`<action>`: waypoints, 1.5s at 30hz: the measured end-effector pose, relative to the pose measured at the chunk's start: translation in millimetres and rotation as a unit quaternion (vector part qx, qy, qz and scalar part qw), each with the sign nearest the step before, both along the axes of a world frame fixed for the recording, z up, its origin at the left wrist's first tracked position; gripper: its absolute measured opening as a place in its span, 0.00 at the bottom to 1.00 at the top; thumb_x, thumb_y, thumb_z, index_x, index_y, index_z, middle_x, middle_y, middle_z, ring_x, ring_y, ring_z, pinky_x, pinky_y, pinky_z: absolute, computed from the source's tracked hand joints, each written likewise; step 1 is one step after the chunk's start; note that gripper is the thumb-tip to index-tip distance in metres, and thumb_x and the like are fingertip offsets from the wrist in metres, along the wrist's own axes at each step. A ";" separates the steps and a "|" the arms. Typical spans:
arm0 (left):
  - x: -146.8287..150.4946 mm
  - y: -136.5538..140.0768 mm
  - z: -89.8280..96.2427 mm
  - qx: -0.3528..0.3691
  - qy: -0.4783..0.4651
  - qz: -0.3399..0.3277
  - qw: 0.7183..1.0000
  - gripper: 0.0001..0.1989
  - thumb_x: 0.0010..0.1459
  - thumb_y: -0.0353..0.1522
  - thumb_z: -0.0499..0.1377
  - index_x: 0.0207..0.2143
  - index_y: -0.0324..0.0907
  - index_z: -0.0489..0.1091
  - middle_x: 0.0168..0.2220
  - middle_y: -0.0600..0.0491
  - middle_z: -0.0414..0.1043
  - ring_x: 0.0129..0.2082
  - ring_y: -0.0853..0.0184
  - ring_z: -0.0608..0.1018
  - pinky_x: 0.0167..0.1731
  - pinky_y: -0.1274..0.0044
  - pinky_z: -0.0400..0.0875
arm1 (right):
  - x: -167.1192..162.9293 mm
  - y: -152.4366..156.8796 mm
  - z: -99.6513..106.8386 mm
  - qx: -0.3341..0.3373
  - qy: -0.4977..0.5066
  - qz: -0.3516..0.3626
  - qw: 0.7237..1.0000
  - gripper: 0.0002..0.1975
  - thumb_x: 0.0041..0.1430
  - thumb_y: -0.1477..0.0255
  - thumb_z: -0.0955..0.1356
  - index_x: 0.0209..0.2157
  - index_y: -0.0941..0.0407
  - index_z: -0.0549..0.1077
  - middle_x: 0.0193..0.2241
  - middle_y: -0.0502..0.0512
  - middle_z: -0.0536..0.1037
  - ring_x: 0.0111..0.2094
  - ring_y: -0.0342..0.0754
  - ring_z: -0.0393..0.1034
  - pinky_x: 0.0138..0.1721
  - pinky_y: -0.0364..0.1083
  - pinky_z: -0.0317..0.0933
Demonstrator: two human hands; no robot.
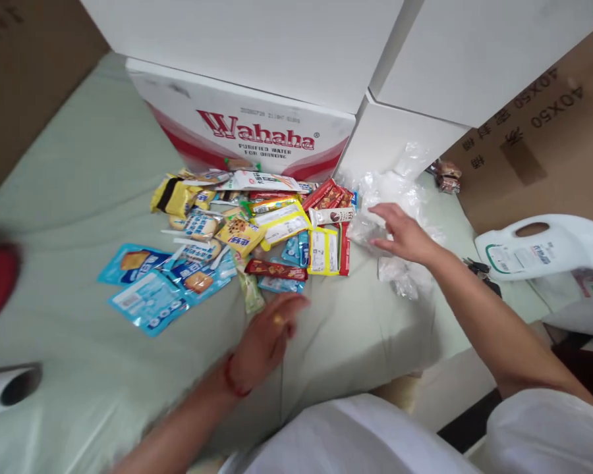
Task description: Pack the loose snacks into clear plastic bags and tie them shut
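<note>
My right hand [402,234] is over a heap of clear plastic wrappers [390,191], thumb and forefinger apart and nothing seen between them. I cannot tell whether it touches the plastic. My left hand [269,336], with a red bracelet and a ring, hovers near the front of a pile of packaged snacks; its loosely bent fingers hold nothing visible. Nearest to it are a green packet [251,289] and a red snack bar [277,269]. The pile also has yellow cookie packets [240,235], a white-wrapped bar [332,216] and blue snack bags [151,303] at its left.
Behind the pile stands a white and red Wahaha water carton [271,131], with white boxes above. A brown cardboard box [524,131] and a white jug [548,247] are at the right. Keys [479,268] lie beside the jug. A white roll [10,388] lies at the left.
</note>
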State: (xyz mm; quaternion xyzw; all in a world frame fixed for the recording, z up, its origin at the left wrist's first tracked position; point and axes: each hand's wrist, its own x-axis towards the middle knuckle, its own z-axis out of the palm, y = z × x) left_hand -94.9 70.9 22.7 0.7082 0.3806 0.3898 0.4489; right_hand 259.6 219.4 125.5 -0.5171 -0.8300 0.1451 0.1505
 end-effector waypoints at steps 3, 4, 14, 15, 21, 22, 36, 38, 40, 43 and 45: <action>14.1 14.4 -3.9 -0.068 -0.088 -0.074 0.991 0.14 0.70 0.33 0.49 0.40 0.42 0.75 0.39 0.48 0.77 0.28 0.71 0.76 0.31 0.76 0.74 | -33.3 -13.6 -7.0 -0.036 0.021 -0.054 0.998 0.09 0.62 0.63 0.71 0.35 0.55 0.79 0.33 0.56 0.79 0.32 0.48 0.69 0.36 0.47 0.63; 15.1 15.3 -6.2 -0.111 -0.100 -0.092 0.985 0.13 0.70 0.35 0.51 0.40 0.42 0.74 0.36 0.49 0.76 0.28 0.70 0.77 0.30 0.76 0.73 | -43.7 -24.7 -7.5 -0.033 0.063 -0.089 0.993 0.09 0.62 0.64 0.71 0.32 0.55 0.78 0.30 0.54 0.77 0.30 0.47 0.68 0.35 0.46 0.62; 18.7 0.7 2.5 0.057 -0.078 0.072 0.993 0.38 0.51 0.52 0.72 0.59 0.44 0.70 0.59 0.40 0.70 0.61 0.50 0.73 0.62 0.58 0.69 | -171.0 -170.2 -21.1 -0.239 0.618 -0.357 0.658 0.22 0.42 0.61 0.83 0.30 0.55 0.72 0.21 0.41 0.63 0.18 0.33 0.45 0.16 0.35 0.44; 17.5 0.8 3.6 0.040 -0.092 0.057 0.993 0.29 0.57 0.51 0.68 0.54 0.43 0.73 0.54 0.42 0.74 0.56 0.53 0.76 0.58 0.61 0.71 | -173.8 -171.0 -21.1 -0.250 0.624 -0.356 0.649 0.23 0.41 0.61 0.84 0.30 0.55 0.72 0.21 0.41 0.63 0.18 0.33 0.45 0.15 0.34 0.44; 12.5 7.1 2.3 -0.198 -0.248 0.037 0.948 0.25 0.64 0.55 0.59 0.29 0.43 0.71 0.29 0.53 0.74 0.32 0.65 0.78 0.37 0.72 0.74 | -139.5 -156.6 -13.8 -0.310 0.594 -0.352 0.653 0.23 0.38 0.62 0.85 0.27 0.56 0.73 0.18 0.40 0.60 0.17 0.33 0.43 0.14 0.34 0.41; 14.0 8.3 1.5 -0.232 -0.281 0.064 0.929 0.26 0.62 0.57 0.60 0.28 0.43 0.68 0.28 0.54 0.72 0.28 0.67 0.76 0.32 0.74 0.72 | -133.7 -155.4 -15.1 -0.312 0.590 -0.349 0.658 0.22 0.38 0.63 0.85 0.27 0.56 0.74 0.18 0.40 0.60 0.18 0.33 0.44 0.14 0.34 0.41; 16.6 12.6 1.5 -0.266 -0.325 0.154 0.894 0.29 0.58 0.59 0.63 0.25 0.44 0.62 0.18 0.60 0.59 0.18 0.73 0.60 0.17 0.78 0.52 | -155.5 -185.7 -70.4 0.004 0.230 -0.146 0.962 0.30 0.59 0.62 0.74 0.62 0.48 0.70 0.68 0.62 0.64 0.70 0.62 0.55 0.70 0.67 0.51; 12.9 15.4 2.4 -0.303 -0.352 0.141 0.875 0.28 0.57 0.57 0.64 0.26 0.44 0.63 0.18 0.60 0.58 0.17 0.73 0.58 0.16 0.78 0.51 | -151.2 -172.5 -72.4 -0.022 0.230 -0.141 0.963 0.34 0.56 0.62 0.76 0.63 0.50 0.69 0.66 0.64 0.67 0.68 0.63 0.58 0.69 0.67 0.51; 8.4 19.2 4.7 -0.335 -0.386 0.127 0.850 0.26 0.58 0.54 0.66 0.26 0.44 0.63 0.19 0.61 0.57 0.16 0.74 0.58 0.16 0.79 0.52 | -147.9 -161.0 -74.9 -0.099 0.296 -0.204 0.928 0.44 0.50 0.58 0.79 0.65 0.52 0.65 0.62 0.66 0.70 0.61 0.62 0.67 0.64 0.65 0.60; 2.6 24.5 9.8 -0.373 -0.423 0.114 0.818 0.25 0.60 0.50 0.66 0.26 0.44 0.61 0.18 0.63 0.52 0.15 0.75 0.56 0.16 0.80 0.53 | -154.0 -157.2 -74.2 -0.212 0.430 -0.294 0.827 0.48 0.46 0.53 0.80 0.65 0.52 0.64 0.53 0.62 0.76 0.50 0.55 0.75 0.51 0.56 0.71; 0.2 26.6 12.8 -0.393 -0.441 0.116 0.799 0.23 0.62 0.48 0.65 0.27 0.44 0.60 0.18 0.63 0.51 0.15 0.76 0.56 0.16 0.81 0.55 | -165.9 -162.6 -70.5 -0.259 0.498 -0.297 0.773 0.46 0.43 0.55 0.82 0.62 0.51 0.66 0.44 0.55 0.80 0.43 0.50 0.76 0.43 0.49 0.72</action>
